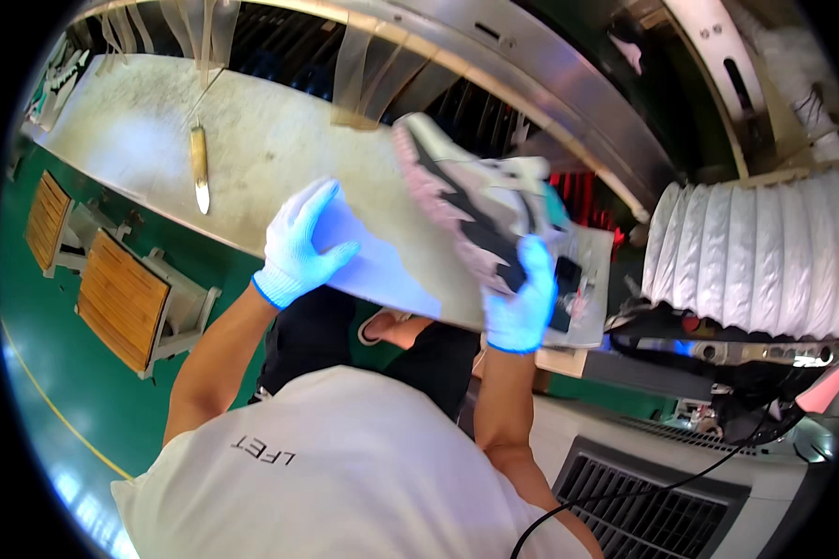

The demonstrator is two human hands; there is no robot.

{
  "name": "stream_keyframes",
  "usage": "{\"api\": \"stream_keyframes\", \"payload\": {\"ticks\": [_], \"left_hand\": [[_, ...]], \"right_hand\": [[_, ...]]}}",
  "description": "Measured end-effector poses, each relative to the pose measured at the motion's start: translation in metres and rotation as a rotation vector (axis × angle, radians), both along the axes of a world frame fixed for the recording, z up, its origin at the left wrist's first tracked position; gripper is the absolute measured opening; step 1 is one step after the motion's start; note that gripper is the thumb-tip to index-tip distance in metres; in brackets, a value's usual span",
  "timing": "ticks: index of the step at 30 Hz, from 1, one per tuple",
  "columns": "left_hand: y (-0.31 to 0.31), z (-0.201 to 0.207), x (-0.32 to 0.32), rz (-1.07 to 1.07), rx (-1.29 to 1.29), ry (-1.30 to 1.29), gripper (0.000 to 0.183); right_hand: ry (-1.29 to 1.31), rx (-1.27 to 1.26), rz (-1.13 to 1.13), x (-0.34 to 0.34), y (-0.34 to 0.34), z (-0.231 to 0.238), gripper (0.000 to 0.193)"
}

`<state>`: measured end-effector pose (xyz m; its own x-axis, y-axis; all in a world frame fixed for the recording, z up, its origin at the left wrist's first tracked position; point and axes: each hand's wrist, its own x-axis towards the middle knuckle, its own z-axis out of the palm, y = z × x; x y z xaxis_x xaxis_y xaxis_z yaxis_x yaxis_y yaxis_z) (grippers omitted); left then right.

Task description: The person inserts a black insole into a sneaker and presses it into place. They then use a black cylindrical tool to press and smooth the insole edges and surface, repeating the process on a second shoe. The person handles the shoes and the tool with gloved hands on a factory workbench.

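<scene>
Shoe is located above the right part of the table, pink sole edge toward the left. The gloved right hand is closed on the shoe's near end. The gloved left hand is open over the table, thumb spread, holding nothing. 1 yellow-handled tool lies on the table. 2 wood-topped stools stand on the green floor.

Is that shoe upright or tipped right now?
Tipped on its side: the right hand holds the shoe with its side facing the camera and its pink sole turned left, not down.
</scene>
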<state>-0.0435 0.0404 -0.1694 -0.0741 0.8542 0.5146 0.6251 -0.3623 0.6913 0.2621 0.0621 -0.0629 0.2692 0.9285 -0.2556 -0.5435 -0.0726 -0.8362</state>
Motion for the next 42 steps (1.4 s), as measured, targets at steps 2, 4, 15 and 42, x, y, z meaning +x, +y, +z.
{"api": "stream_keyframes", "payload": {"ticks": [2,4,15,42], "left_hand": [[0.014,-0.006,0.004,-0.002,-0.197,0.088,0.084],[0.021,0.001,0.009,-0.05,-0.229,0.158,0.076],[0.021,-0.004,0.006,-0.077,-0.165,0.268,0.059],[0.024,0.007,0.005,-0.06,-0.168,0.282,0.05]], "right_hand": [[-0.182,0.319,-0.182,0.013,0.018,0.047,0.027],[-0.306,0.592,-0.34,0.016,0.041,0.105,0.03],[-1.453,0.585,-1.041,0.038,0.305,0.37,0.119],[-2.317,0.808,0.152,-0.054,0.373,0.206,0.045]]}}
